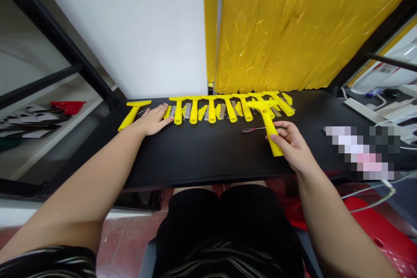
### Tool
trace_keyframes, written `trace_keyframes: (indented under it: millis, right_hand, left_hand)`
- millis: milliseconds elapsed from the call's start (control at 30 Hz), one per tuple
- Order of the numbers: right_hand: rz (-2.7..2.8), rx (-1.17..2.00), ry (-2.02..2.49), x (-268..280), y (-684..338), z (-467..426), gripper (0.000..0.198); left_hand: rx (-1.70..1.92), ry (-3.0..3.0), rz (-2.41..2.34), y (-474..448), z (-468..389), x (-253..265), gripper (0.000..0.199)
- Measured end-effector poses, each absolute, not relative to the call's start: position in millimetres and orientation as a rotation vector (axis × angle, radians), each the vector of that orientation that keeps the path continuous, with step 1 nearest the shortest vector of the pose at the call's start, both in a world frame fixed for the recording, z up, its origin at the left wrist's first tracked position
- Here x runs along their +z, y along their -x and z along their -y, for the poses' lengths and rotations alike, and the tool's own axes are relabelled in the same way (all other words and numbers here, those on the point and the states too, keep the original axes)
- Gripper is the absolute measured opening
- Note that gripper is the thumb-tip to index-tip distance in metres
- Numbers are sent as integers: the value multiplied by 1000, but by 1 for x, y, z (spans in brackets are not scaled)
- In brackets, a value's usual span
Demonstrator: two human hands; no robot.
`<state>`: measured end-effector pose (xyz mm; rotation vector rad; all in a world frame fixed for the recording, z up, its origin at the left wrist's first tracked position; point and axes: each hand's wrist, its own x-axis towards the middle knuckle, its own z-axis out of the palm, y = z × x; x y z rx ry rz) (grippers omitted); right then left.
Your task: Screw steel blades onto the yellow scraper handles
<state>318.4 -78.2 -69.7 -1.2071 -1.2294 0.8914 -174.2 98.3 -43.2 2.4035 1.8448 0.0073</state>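
My right hand (289, 144) grips a yellow plastic scraper (269, 128) by its handle, its wide head pointing away from me. My left hand (154, 120) lies flat on the black table (195, 156), fingers stretched out, next to a small yellow piece (167, 112); anything under the palm is hidden. Left of that hand rests a separate yellow scraper (130, 116). Along the back runs a row of several similar scrapers (212, 110), handles toward me. Small yellow pieces and thin metal plates (187, 110) lie among them. A small screwdriver (252, 130) is beside the held scraper.
A white panel (130, 26) and yellow plastic sheeting (276, 26) stand behind the table. Black frame bars (58, 34) rise at the left, with a shelf of stacked items and a red piece (68, 107). A blurred-out object (361, 152) and white cables lie at right.
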Motion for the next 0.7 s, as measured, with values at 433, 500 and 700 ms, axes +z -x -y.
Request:
trace_keyframes:
  millis: [433,500,700]
  right_hand:
    - [1233,842,1162,-67,-317,79,46]
    - [1296,797,1130,-65,-307,81,46]
    - [1691,306,1084,-60,-225,93,37]
  left_hand:
    - [685,-2350,-1986,156,-79,-19,73]
    - [877,-2339,-1958,132,-57,-7,62]
    - [936,-1779,-953,21,40,-9,43]
